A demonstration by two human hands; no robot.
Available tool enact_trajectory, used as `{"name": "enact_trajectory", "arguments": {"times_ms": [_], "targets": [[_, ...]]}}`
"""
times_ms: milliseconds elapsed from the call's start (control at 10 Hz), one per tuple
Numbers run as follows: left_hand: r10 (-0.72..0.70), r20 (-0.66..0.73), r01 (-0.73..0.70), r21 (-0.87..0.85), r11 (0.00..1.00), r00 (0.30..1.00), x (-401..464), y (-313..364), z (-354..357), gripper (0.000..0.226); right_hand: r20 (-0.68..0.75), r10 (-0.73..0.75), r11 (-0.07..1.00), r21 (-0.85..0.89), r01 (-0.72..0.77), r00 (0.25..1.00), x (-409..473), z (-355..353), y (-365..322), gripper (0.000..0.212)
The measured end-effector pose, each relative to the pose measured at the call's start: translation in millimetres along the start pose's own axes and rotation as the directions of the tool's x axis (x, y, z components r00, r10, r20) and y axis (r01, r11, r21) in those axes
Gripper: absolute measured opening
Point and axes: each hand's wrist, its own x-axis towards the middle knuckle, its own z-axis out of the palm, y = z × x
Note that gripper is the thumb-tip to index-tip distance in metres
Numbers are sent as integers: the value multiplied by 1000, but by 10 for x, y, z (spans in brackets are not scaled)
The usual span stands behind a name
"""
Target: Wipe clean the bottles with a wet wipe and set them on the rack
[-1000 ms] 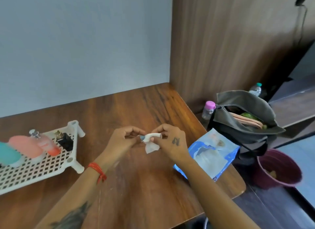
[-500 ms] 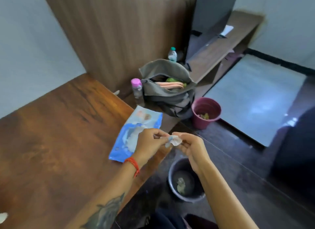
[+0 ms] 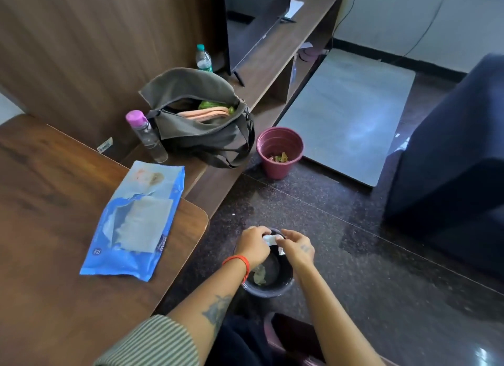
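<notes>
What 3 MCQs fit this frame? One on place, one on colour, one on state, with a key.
1. Where are both hands?
A. over the dark round floor bin
B. over the wooden table
C. inside the olive bag

2. Cap colour of the clear bottle beside the olive bag?
A. green
B. pink
C. black

3. State of the white crumpled wipe?
A. lying on the table
B. pinched between both hands
C. inside its pack

Key: A, left hand and right hand hang above the bin; B, bottle has a pink cap; B, wipe sits between the fingers.
</notes>
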Motion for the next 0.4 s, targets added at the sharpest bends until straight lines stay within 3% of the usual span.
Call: {"name": "enact_trajectory", "arguments": {"times_ms": [200,300,400], "targets": [[73,-42,-73,-7,997,996,-80,-12,-176,40,-27,-89,992,-91,86,996,-44,8,-141,29],[189,-194,-196,-19,980,963,-140,79,-461,44,-25,-283,948,-161,276,959,-123,185,-420,31],[255,-350,-267,12,963,902,-269,179,-893,47,-13,-515,825,-278,492,857,-299,414,-884,36]]}}
